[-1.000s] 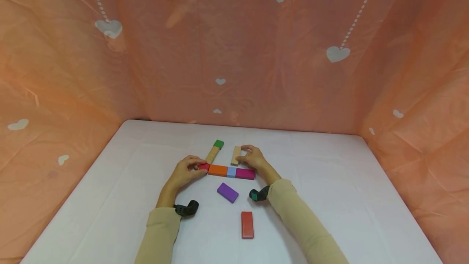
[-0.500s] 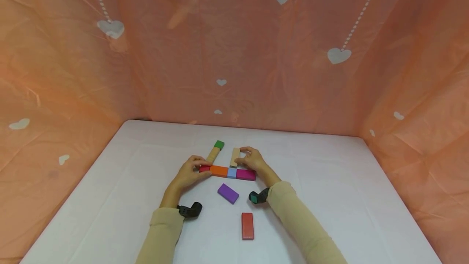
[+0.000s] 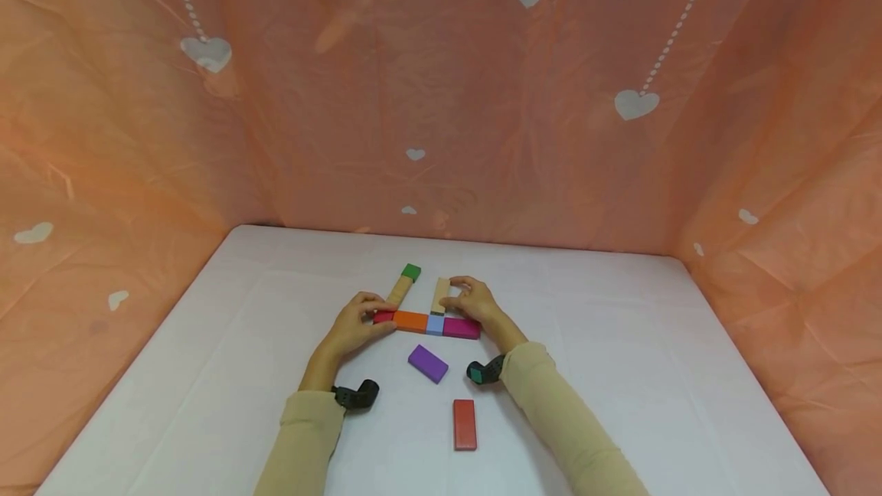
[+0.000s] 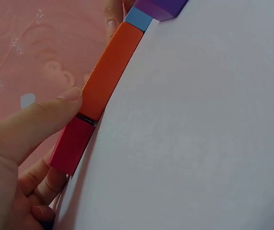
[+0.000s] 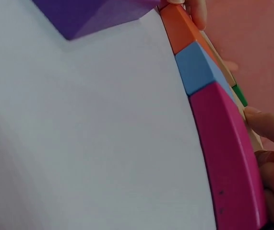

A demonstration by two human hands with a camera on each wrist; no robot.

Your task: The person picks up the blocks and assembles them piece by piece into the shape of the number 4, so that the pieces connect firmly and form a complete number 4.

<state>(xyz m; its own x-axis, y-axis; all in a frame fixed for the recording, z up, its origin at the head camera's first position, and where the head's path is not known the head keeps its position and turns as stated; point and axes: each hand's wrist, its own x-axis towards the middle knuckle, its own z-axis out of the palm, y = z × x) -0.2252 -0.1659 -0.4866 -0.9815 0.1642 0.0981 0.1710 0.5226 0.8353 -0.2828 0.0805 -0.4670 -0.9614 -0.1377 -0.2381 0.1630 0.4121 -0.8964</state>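
Note:
A row of wooden blocks runs across the table: red (image 4: 73, 143), orange (image 3: 410, 321), light blue (image 3: 436, 324) and magenta (image 3: 461, 328). My left hand (image 3: 358, 323) pinches the row's red end, its thumb by the joint with the orange block and its fingers at the outer end. My right hand (image 3: 476, 303) grips a plain wood block (image 3: 440, 295) between thumb and fingers. That block stretches away from the row, its near end right at the light blue block. Farther left, another plain wood strip (image 3: 400, 292) slants back from the row to a green block (image 3: 411, 272).
Nearer the body lie a purple block (image 3: 428, 363), set at an angle, and a loose red-brown block (image 3: 465, 425). The table (image 3: 592, 373) has a white cover. An orange curtain with pale hearts (image 3: 441, 98) encloses the back and sides.
The right hand has brought the plain wood block slightly nearer, up to the light blue block. The left hand has shifted a little rightward along the red block.

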